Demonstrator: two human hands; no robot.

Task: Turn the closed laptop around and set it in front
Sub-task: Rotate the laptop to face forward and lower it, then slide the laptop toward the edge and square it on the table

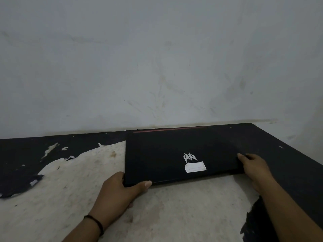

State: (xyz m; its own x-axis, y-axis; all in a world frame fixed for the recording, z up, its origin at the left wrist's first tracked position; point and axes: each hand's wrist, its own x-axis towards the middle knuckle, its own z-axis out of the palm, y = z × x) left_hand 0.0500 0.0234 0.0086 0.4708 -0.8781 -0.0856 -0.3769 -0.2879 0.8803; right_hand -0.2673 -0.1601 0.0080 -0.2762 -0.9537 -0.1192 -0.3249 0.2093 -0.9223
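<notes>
A closed black laptop (162,154) lies flat on the table, its far edge with a red strip against the wall. A silver logo and a white sticker mark its lid near the front right. My left hand (120,189) grips the laptop's near left corner, thumb on top of the lid. My right hand (253,166) holds the near right corner, fingers over the lid's edge.
The table (70,198) has a black surface peeled away to pale bare material across the middle and front. A white scuffed wall (157,67) stands right behind the laptop. Black surface continues to the right of the laptop.
</notes>
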